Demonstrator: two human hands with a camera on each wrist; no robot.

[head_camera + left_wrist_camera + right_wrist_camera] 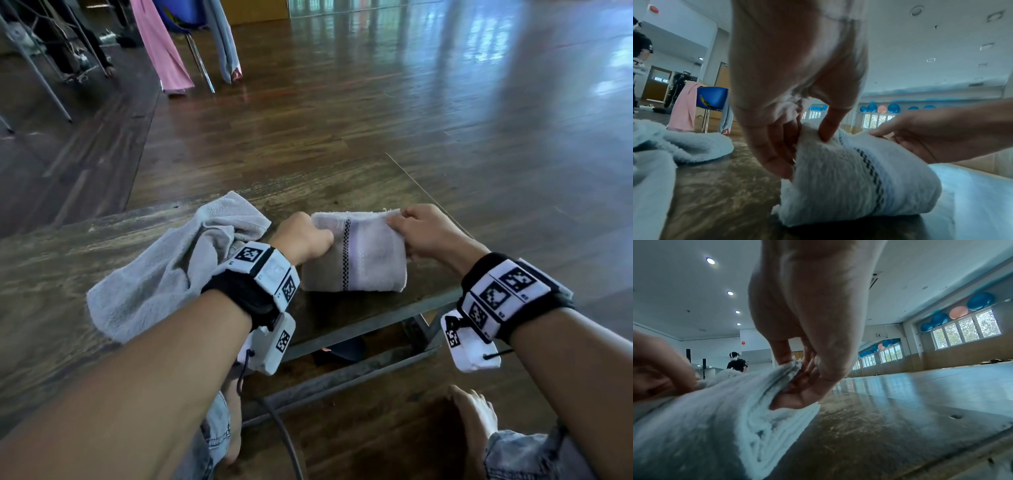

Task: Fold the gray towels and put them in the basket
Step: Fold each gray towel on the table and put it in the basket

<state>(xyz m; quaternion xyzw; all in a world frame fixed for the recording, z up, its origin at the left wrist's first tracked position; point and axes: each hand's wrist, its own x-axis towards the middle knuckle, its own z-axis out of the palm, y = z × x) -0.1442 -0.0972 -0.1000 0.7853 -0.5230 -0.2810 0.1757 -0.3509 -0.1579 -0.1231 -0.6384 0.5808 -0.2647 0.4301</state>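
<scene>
- Both hands, left hand (305, 236) and right hand (426, 231), pinch the far corners of a nearly folded gray towel (363, 257) on the tabletop (102, 246)
- A second towel (161, 270) lies crumpled alongside, unfolded; no basket in view

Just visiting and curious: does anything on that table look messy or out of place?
Only the second gray towel, lying crumpled and unfolded left of the folded towel that both the left hand and right hand pinch. No basket shows in any view.
</scene>
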